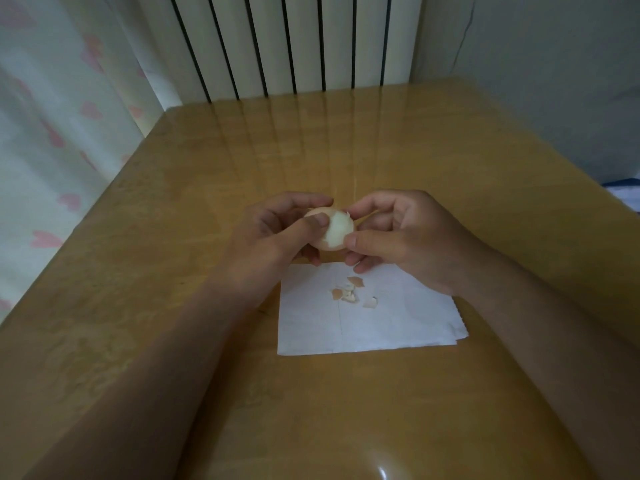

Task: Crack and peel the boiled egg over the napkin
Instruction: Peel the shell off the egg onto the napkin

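From my screen I see the left hand (273,237) gripping the egg (337,232): the thumb lies across its front and the other fingers curl behind and under it. The right hand (408,237) is also closed on the egg, with its thumb at the lower right side and its forefinger at the top, where a small torn edge of shell stands up. I cannot tell if it pinches only this shell edge or the egg itself.

The egg is partly peeled. The right part shows bare white, while the left and bottom parts keep the pale brown shell. It is held in the air, just above the far edge of the napkin (398,323).

The white napkin lies flat on the wooden table (173,237), and some shell pieces (349,292) lie near its middle. Behind the table stands a white radiator (284,43), and to the left hangs a curtain (52,133) with pink hearts.
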`<state>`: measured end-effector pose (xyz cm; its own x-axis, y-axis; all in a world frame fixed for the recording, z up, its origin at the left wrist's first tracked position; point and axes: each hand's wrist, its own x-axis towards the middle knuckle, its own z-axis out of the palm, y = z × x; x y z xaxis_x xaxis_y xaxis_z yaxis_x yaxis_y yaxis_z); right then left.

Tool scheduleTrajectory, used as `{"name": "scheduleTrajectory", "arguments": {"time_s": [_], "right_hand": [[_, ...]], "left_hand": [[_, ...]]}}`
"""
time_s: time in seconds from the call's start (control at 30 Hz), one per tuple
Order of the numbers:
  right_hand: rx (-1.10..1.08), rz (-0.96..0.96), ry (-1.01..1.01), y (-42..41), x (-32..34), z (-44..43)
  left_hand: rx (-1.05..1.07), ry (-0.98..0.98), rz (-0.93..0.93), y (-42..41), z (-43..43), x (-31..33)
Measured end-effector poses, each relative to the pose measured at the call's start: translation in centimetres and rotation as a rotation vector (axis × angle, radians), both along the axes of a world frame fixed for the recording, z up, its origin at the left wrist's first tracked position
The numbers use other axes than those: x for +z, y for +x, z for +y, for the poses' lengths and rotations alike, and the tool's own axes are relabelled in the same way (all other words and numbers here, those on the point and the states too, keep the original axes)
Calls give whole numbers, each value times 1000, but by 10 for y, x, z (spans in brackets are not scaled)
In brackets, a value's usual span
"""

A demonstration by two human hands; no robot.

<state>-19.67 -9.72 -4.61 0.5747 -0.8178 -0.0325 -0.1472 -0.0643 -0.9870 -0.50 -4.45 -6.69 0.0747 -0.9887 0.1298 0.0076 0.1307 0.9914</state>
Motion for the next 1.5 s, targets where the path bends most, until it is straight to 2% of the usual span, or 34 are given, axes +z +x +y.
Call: {"name": "scheduleTrajectory", "arguments": {"time_s": [0.97,1.2,1.5], "right_hand": [[-19,-59,85,1,-1,-3],[44,113,-68,-4,-1,-2],[-11,-24,-199,-2,-6,-2]], "left_hand": [[28,-14,32,0,-1,1],[49,-3,60,1,-1,4],[-6,31,65,1,-1,1]]}}
